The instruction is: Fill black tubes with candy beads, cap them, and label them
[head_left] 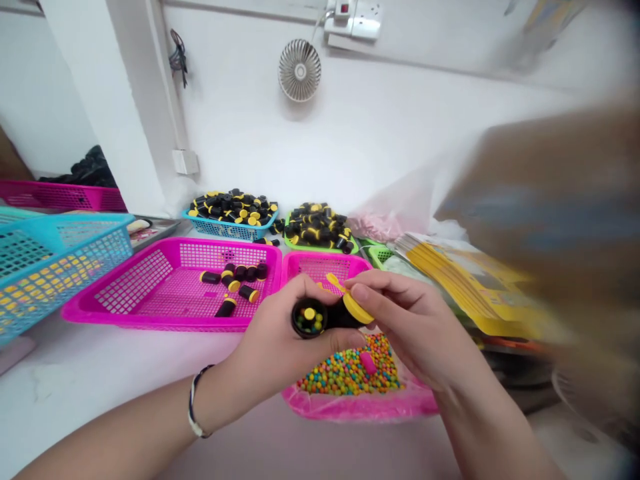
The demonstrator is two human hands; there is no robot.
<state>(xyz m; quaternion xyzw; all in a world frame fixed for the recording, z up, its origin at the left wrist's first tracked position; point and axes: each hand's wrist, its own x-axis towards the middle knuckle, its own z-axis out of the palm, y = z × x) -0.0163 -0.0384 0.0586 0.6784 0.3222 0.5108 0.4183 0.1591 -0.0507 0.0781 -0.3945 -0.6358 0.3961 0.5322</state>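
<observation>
My left hand (pixel 280 327) is closed around a small black container (pixel 309 319) whose open mouth faces me, with small coloured balls inside. Joined to it or lying against it, another black part reaches right to a yellow cap (pixel 358 308). The thumb and fingers of my right hand (pixel 405 313) pinch this cap, and a small yellow tab sticks up beside it. Below my hands, a pink tray (pixel 320 408) lined with clear plastic holds many coloured balls and a small pink scoop-like piece (pixel 368 363). Behind my hands stands a pink basket (pixel 320 263), partly hidden.
On the left, a magenta basket (pixel 150 320) holds several black containers with yellow caps. Heaped blue (pixel 225 230) and green (pixel 295 245) baskets stand by the wall. A tall blue basket (pixel 65 253) is far left; yellow packaging sheets (pixel 460 287) and a blurred brown shape (pixel 550 200) are right.
</observation>
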